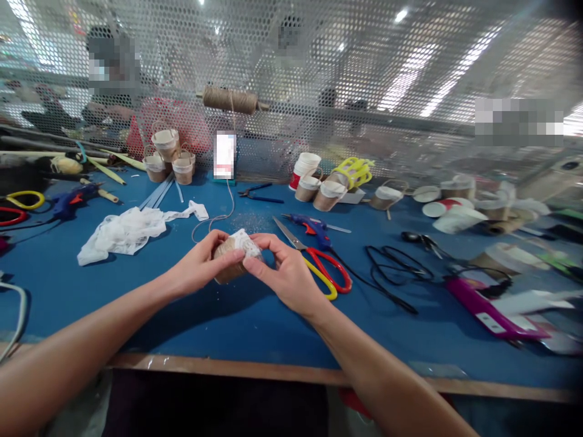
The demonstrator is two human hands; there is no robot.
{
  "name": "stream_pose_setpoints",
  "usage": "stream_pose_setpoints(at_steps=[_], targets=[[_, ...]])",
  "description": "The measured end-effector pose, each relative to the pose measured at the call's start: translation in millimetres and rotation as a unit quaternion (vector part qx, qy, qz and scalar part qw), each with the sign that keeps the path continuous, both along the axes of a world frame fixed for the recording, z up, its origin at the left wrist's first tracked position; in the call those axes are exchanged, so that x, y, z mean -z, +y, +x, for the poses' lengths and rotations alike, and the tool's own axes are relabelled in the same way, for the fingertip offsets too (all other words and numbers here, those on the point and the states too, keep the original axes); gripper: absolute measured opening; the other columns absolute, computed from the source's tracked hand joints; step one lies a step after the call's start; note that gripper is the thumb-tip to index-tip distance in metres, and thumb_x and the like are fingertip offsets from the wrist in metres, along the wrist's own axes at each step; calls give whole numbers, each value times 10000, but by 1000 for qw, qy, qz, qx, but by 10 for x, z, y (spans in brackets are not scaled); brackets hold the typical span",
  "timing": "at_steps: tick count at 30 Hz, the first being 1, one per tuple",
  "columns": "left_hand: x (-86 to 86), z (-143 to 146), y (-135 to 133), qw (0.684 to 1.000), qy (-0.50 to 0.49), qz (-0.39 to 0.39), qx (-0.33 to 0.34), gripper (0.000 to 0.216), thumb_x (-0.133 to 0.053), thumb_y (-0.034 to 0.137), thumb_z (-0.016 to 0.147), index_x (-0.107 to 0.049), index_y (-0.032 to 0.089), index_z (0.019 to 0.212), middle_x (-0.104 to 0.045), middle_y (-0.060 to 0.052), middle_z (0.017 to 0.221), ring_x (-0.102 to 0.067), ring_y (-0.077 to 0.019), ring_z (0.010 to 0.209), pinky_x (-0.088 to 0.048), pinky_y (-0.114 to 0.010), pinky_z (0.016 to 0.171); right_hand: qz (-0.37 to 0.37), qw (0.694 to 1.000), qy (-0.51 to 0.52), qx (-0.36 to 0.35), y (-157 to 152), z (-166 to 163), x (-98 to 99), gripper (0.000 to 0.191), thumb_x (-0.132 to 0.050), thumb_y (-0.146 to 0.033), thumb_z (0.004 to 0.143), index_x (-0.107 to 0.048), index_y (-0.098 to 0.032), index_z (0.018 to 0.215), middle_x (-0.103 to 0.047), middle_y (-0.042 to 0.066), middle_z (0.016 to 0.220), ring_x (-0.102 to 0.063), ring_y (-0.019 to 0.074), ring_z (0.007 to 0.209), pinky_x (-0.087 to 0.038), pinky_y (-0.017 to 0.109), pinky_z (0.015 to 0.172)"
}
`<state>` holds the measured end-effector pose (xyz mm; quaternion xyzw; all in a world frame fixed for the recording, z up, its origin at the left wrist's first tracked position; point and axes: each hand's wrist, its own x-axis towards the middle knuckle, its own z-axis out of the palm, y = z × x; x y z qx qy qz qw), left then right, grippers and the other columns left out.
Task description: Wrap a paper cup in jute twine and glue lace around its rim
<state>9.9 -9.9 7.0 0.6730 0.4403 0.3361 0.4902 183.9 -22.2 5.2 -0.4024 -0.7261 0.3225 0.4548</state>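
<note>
Between both hands, over the middle of the table, is a small twine-wrapped cup [231, 273], tilted on its side. White lace [246, 241] covers one end of it. My left hand [203, 261] is closed around its left side, thumb lying across the front. With thumb and fingers, my right hand [286, 273] pinches the lace end. Red-and-yellow-handled scissors [325, 270] lie open just right of my right hand, and a blue glue gun [310, 229] rests behind them. A heap of white lace ribbon [127, 230] lies left of my left hand.
Several finished twine baskets [166, 145] are stacked at the back left; more baskets [330, 193] stand back right. Pliers [262, 193] and a lit phone [225, 155] sit behind the hands. A twine spool [230, 99] hangs on the mesh. Cables [396, 267] and a purple power strip [492, 309] occupy the right.
</note>
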Motion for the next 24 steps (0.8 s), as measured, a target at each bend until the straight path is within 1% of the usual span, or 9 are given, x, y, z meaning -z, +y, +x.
stream_pose_setpoints(at_steps=[2,5,8,12,14,17,21,24], targets=[[-3,4,-5,1000,-3,5,-1,388,-527,455,769,-458,143,990,-523,-35,868,-501,-158,776,-420,-256,640,2,1000,5,-1,1,12,-11,120,-569,-319,794,-548,-209,751,-619,69,980,-568,186,967,-412,365,885],[-6,6,-13,1000,2,14,-2,380,-539,442,765,-457,142,983,-523,-30,853,-507,-154,762,-424,-254,631,1,1000,6,-11,9,30,-24,164,-523,-286,826,-526,-207,682,-632,65,967,-576,179,959,-414,354,880],[-7,9,-20,1000,1,17,-6,370,-537,446,771,-469,144,974,-534,-34,857,-517,-158,772,-428,-258,641,-5,1000,8,-14,11,44,-43,182,-511,-331,838,-540,-208,707,-632,75,1002,-575,185,975,-414,351,880],[-3,8,-21,999,-19,14,-22,371,-536,441,775,-469,144,987,-544,-39,876,-521,-163,794,-435,-262,653,-12,1000,1,-20,13,57,-67,308,-403,-438,882,-578,-200,794,-624,100,1048,-560,198,1015,-404,362,897],[-1,3,-17,999,-24,15,-25,381,-534,445,775,-465,142,996,-544,-40,883,-523,-164,798,-437,-262,652,-13,1000,5,-20,20,55,-65,268,-453,-428,864,-571,-201,784,-621,96,1049,-558,202,1017,-403,371,902],[-9,-1,-11,999,-21,19,-19,403,-537,453,771,-459,140,1012,-541,-46,892,-523,-167,800,-435,-265,651,10,999,25,-29,35,46,-45,190,-540,-360,827,-539,-207,713,-628,76,984,-554,200,1022,-408,375,901],[-25,20,-14,999,-30,1,-17,431,-549,453,750,-454,134,1024,-549,-68,914,-523,-181,818,-436,-290,683,34,999,24,-27,49,55,-23,186,-524,-334,843,-526,-209,705,-619,64,932,-560,190,1001,-413,374,895],[3,52,-17,998,-55,-10,-31,463,-562,457,731,-442,137,1043,-547,-77,935,-529,-192,842,-442,-310,710,62,998,0,-16,50,78,-21,188,-479,-355,868,-556,-202,791,-606,93,979,-548,200,1028,-405,392,905]])
